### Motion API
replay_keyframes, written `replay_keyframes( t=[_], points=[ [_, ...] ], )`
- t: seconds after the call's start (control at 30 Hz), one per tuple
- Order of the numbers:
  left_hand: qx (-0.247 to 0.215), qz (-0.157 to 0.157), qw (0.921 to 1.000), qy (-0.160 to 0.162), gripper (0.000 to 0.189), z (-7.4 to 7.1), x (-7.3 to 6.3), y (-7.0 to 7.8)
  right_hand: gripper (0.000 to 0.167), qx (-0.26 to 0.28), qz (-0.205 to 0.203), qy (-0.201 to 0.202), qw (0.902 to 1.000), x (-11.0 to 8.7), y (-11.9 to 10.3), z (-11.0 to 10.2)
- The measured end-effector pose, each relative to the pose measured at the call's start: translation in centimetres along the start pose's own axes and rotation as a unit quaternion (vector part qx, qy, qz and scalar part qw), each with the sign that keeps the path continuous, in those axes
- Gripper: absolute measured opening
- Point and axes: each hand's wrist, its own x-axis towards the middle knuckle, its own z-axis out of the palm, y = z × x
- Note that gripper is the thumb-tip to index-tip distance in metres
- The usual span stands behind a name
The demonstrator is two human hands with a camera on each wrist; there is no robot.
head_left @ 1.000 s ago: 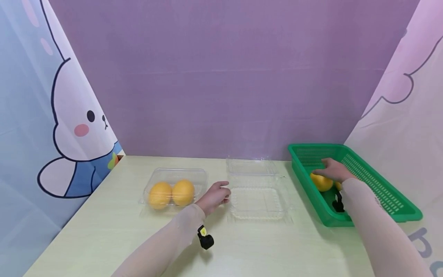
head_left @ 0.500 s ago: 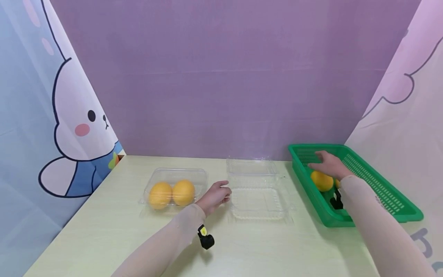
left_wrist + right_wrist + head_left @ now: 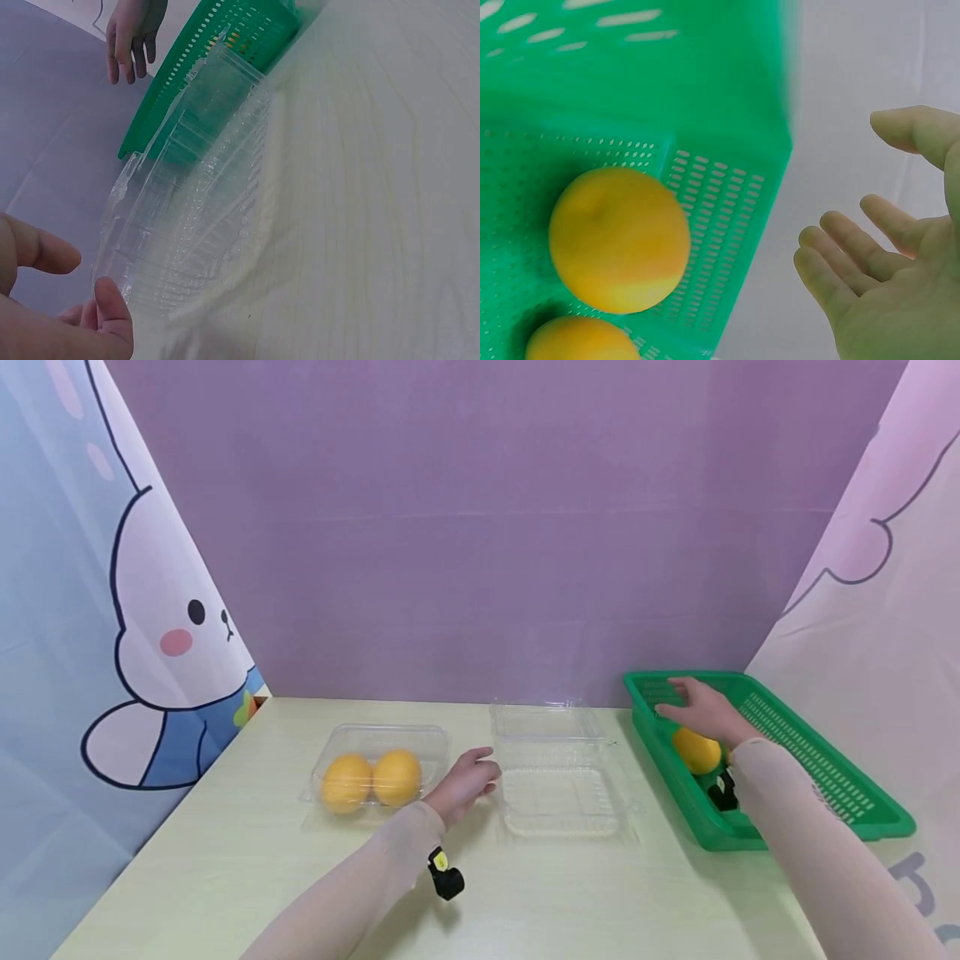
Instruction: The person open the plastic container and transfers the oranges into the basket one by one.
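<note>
My left hand point(image 3: 465, 783) hovers at the left edge of an open clear plastic clamshell box point(image 3: 558, 802), its fingers loosely bent and holding nothing. Whether a fingertip point(image 3: 112, 307) touches the box's rim cannot be made out. Above the green basket point(image 3: 660, 785) is my right hand point(image 3: 705, 710), fingers spread and nothing in them. Below that hand lies an orange point(image 3: 620, 240) in the basket, apart from the fingers. A second orange point(image 3: 581, 341) sits beside it, mostly hidden by the right wrist in the head view.
A lidded clear clamshell box point(image 3: 390, 739) with two oranges point(image 3: 397, 777) inside stands left of my left hand. Behind the table point(image 3: 525, 902) hangs a purple cloth point(image 3: 450, 527). Printed cloths flank both sides, the right one close to the basket.
My right hand has risen off the orange and drifted a little up and left over the basket, leaving more of the fruit visible. The left hand has hardly moved.
</note>
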Motion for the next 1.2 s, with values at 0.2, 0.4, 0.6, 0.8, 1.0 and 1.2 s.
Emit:
replay_keyframes(
  t=[0.2, 0.4, 0.6, 0.8, 1.0, 1.2],
  points=[
    [0.004, 0.019, 0.9996, 0.021, 0.065, 0.1, 0.2, 0.2, 0.083, 0.010, -0.013, 0.001, 0.9999, -0.2, -1.4, 0.1],
    [0.023, 0.038, 0.9984, 0.036, 0.063, 0.1, 0.2, 0.7, 0.078, 0.010, -0.029, 0.003, 0.9995, -0.3, -2.7, 0.4],
    [0.027, 0.046, 0.9977, 0.044, 0.062, -0.1, 0.0, 1.1, 0.077, 0.013, -0.041, 0.003, 0.9991, -0.1, -3.9, 0.9],
    [0.021, 0.059, 0.9973, 0.039, 0.059, -0.3, 0.0, 1.4, 0.072, 0.018, -0.057, -0.002, 0.9982, 0.0, -4.7, 1.7],
    [0.018, 0.069, 0.9970, 0.029, 0.057, -0.7, -0.1, 1.8, 0.072, 0.009, -0.074, -0.005, 0.9972, 0.2, -5.1, 2.3],
    [0.015, 0.070, 0.9964, 0.046, 0.056, -1.5, -0.2, 2.4, 0.074, 0.019, -0.075, -0.012, 0.9969, 0.2, -5.5, 2.9]
  ],
)
